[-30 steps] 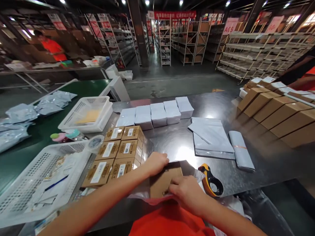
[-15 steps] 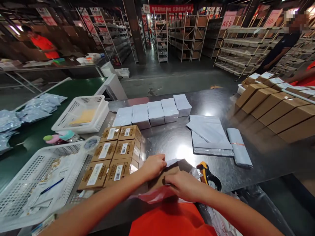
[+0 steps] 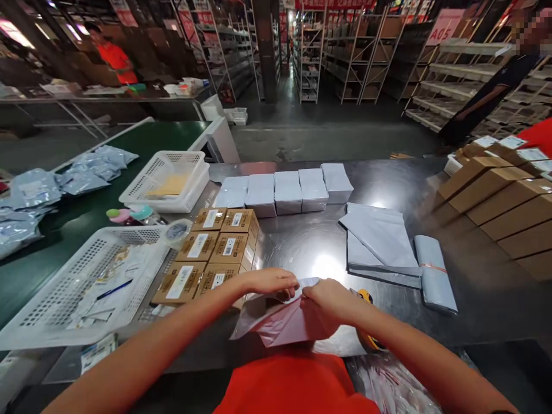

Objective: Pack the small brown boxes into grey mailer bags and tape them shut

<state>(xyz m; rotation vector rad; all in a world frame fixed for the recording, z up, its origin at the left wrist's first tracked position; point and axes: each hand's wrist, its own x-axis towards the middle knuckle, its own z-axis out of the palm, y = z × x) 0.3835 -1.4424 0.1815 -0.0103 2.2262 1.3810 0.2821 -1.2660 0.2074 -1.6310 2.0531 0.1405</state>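
Observation:
A pale plastic mailing bag (image 3: 284, 325), tinted pink on the side nearest me, hangs between my hands just above the metal table. My left hand (image 3: 276, 283) is closed at its upper left edge, fingers curled. The opposite upper edge is pinched between thumb and fingers of my right hand (image 3: 332, 302). A brown patch shows within the bag's mouth; most of its inside is hidden. Left of the bag stand brown cartons (image 3: 196, 244) with white labels. A yellow and black tape dispenser (image 3: 365, 296) lies partly behind my right forearm.
White boxes (image 3: 261, 187) line the table's far side. Flat grey mailing bags (image 3: 379, 236) and a banded roll (image 3: 434, 270) lie at right. White baskets (image 3: 107, 241) stand left, beside a green conveyor (image 3: 172, 132). Brown boxes (image 3: 487, 184) are stacked right. Other people stand farther off.
The bag has come up and its near side now faces me, covering most of the brown thing inside. My right hand has moved up to the rim. The view has swung left.

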